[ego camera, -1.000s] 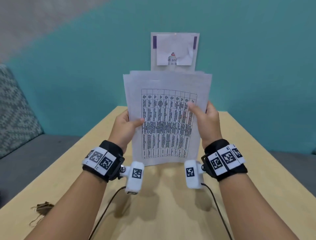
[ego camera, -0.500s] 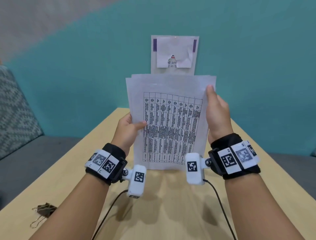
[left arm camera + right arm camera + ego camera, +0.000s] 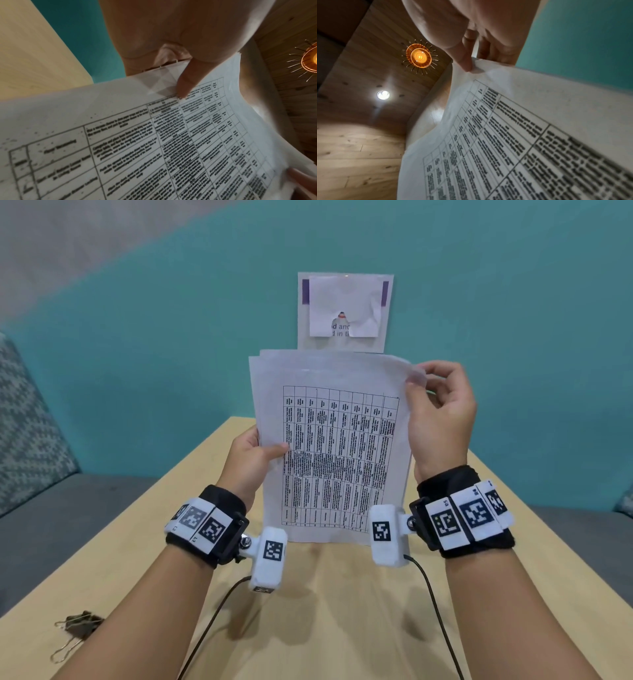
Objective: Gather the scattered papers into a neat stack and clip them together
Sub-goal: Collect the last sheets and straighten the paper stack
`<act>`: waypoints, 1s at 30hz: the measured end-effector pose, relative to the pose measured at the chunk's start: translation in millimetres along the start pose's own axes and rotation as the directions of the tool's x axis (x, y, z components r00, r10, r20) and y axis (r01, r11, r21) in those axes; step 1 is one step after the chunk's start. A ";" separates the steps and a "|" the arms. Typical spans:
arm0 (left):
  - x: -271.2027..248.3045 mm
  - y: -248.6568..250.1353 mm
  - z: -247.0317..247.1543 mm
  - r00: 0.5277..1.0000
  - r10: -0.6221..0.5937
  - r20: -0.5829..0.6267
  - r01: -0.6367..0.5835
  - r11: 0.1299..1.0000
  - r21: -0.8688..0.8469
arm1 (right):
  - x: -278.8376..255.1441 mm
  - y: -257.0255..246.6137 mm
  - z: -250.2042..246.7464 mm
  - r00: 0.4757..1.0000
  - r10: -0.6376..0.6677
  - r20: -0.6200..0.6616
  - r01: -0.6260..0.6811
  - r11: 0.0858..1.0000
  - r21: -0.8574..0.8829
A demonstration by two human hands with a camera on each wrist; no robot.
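I hold a stack of papers [image 3: 335, 446] upright over the wooden table [image 3: 342, 628]; its front sheet carries a printed table. My left hand [image 3: 255, 455] grips the stack's left edge, thumb on the front, as the left wrist view shows with the papers [image 3: 154, 135] under the thumb [image 3: 187, 81]. My right hand [image 3: 438, 412] pinches the top right corner, and the right wrist view shows the papers [image 3: 522, 135] pinched by the thumb [image 3: 464, 59] and fingers. The sheets' top edges are slightly uneven. Binder clips [image 3: 77, 625] lie at the table's near left edge.
A teal wall [image 3: 171, 354] stands behind the table with a white notice [image 3: 345, 309] taped to it. A patterned cushion [image 3: 27, 419] and grey seat lie left. Cables run from both wrist cameras across the table.
My right hand has slid up the stack's right edge from the middle to the top right corner, which it now pinches. The left hand keeps its grip.
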State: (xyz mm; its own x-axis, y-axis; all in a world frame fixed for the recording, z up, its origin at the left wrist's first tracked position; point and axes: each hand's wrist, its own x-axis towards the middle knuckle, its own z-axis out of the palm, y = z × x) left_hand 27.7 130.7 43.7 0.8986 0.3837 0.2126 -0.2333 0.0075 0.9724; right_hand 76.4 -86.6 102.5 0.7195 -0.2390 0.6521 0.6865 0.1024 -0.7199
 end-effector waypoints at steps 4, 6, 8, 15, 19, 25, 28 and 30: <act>1.0 1.0 -1.5 1.000 -0.004 0.005 0.004 1.000 0.003 | 3.5 0.0 -1.1 0.999 0.009 -0.035 -0.008 1.000 0.012; 1.3 1.2 -2.2 1.000 -0.009 0.006 0.009 1.000 0.007 | 5.9 -2.5 -2.1 0.999 -0.010 -0.035 0.010 1.000 -0.001; 1.2 1.3 -2.4 1.000 -0.013 0.007 0.013 1.000 0.011 | 7.8 -2.0 -4.8 1.000 -0.003 -0.008 0.003 0.999 -0.044; 0.6 0.9 -1.9 1.000 -0.030 -0.001 0.030 0.999 -0.013 | 10.6 -10.6 -15.0 0.997 -0.060 0.041 0.066 0.987 -0.149; 0.8 0.6 -2.2 0.999 -0.036 0.004 0.036 0.999 -0.016 | 11.5 -10.8 -15.4 0.996 -0.068 0.051 0.078 0.969 -0.233; 2.4 -0.5 -3.5 1.000 -0.025 0.004 0.025 1.000 -0.015 | 9.7 -9.7 -13.3 0.995 -0.094 0.021 0.096 0.970 -0.223; 2.0 -0.4 -3.8 1.000 -0.021 0.016 0.021 1.000 -0.019 | 10.1 -8.4 -12.5 0.996 -0.085 0.036 0.092 0.965 -0.244; 1.8 -0.3 -3.7 1.000 -0.019 0.019 0.019 1.000 -0.022 | 8.7 -7.5 -11.9 0.999 -0.044 0.028 0.049 0.973 -0.227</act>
State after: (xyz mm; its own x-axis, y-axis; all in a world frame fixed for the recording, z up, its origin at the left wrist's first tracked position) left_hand 28.1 134.8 43.4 0.9099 0.3658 0.1959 -0.2240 0.0356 0.9739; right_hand 76.3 -100.9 110.8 0.6916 -0.2157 0.6893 0.6790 -0.1314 -0.7223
